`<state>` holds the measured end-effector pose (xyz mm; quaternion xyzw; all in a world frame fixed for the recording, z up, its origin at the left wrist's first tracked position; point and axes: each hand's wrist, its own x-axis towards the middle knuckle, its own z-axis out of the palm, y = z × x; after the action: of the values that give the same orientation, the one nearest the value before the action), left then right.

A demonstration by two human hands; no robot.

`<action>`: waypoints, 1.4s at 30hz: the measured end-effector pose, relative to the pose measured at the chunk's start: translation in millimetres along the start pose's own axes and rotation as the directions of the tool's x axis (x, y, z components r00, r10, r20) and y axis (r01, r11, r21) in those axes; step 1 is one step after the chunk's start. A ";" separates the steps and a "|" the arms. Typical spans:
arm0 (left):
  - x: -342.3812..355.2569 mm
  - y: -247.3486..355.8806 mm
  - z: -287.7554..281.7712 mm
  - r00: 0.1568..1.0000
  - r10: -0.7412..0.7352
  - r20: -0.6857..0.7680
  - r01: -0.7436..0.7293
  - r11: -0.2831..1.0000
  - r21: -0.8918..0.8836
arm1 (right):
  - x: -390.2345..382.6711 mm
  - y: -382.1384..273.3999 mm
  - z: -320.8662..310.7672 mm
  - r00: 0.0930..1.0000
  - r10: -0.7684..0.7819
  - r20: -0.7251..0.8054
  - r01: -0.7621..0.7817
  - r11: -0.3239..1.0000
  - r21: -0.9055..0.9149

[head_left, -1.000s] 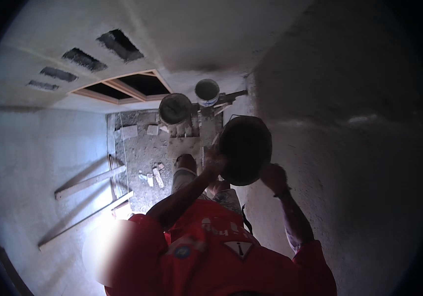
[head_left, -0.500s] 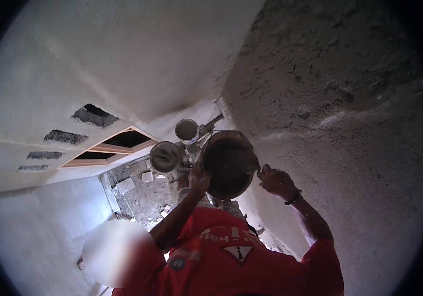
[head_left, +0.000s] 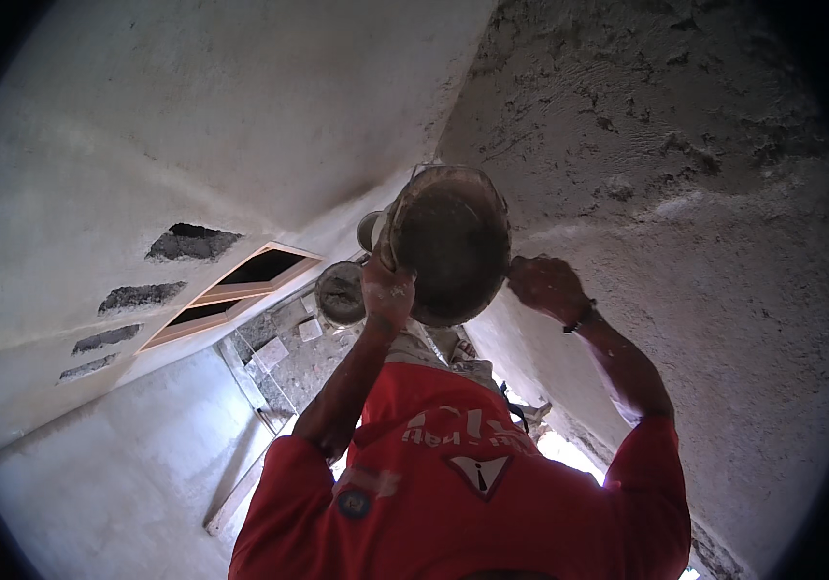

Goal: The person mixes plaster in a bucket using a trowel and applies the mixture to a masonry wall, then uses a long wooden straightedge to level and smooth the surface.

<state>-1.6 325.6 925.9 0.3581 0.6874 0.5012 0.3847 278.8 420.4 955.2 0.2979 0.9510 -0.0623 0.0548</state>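
A round, mortar-stained bucket (head_left: 448,302) is held up in front of me, its dark, wide mouth facing me. My left hand (head_left: 390,292) is closed on its left rim. What lies deep inside the bucket is too dark to make out. My right hand (head_left: 547,288) is closed at the right edge of the bucket, with fingertips close to the rim. Whatever those fingers grip is hidden. Below the left forearm's side of the bucket stands a second bucket (head_left: 340,293) with grey contents. Another pale bucket (head_left: 368,230) is partly covered by the held one.
A rough plastered wall (head_left: 666,193) rises close on the right. The smoother left wall (head_left: 241,106) has several rectangular holes and a wooden window frame (head_left: 231,293). Pale blocks (head_left: 271,355) and rubble lie on the ground. A plank (head_left: 238,495) leans at lower left.
The bucket and both hands have moved up and away from my body. My left arm is stretched further out. The thin shank seen by my right fingers no longer shows.
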 end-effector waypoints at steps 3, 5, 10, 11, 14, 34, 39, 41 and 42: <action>9.3 17.1 -9.9 0.998 -0.058 -0.014 0.057 0.995 -0.080 | 30.0 -39.9 -9.7 0.978 0.134 0.162 -0.152 0.983 0.101; 14.8 23.4 -16.4 0.993 -0.122 -0.002 0.120 0.977 -0.174 | 29.1 -43.0 -2.3 0.991 0.116 -0.065 -0.101 0.976 0.194; 24.9 18.3 -31.6 0.996 0.094 -0.008 -0.092 0.958 -0.270 | 8.6 -31.0 38.1 0.971 0.120 -0.208 -0.075 0.974 0.214; 25.0 18.0 -34.5 0.993 0.121 -0.003 -0.117 0.958 -0.261 | 13.8 -33.3 28.6 0.968 0.085 -0.236 -0.036 0.978 0.206; 27.4 8.7 -39.2 0.988 0.156 -0.011 -0.156 0.972 -0.175 | 22.9 -34.0 24.1 0.953 -0.002 -0.303 0.043 0.991 0.127; 18.9 -77.4 -113.3 0.957 -0.064 -0.282 -0.037 0.941 -0.337 | 161.0 -17.4 -168.5 0.925 0.071 0.372 -0.321 0.668 0.671; 8.5 -86.6 -116.9 0.960 -0.181 -0.215 0.087 0.920 -0.383 | 158.4 164.9 -79.2 0.956 0.274 -0.100 -0.170 0.801 0.574; 11.2 -90.0 -126.8 0.942 -0.249 -0.225 0.173 0.935 -0.310 | 168.4 179.1 -125.5 0.882 0.340 -0.326 -0.293 0.938 0.185; 7.9 -92.5 -127.9 0.937 -0.244 -0.251 0.158 0.935 -0.317 | 178.0 159.0 -166.9 0.841 0.380 -0.386 -0.383 0.921 0.073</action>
<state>-128.6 257.3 861.2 0.1482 0.6873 0.6013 0.3796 213.5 674.7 1081.0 0.4872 0.8642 0.0142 -0.1245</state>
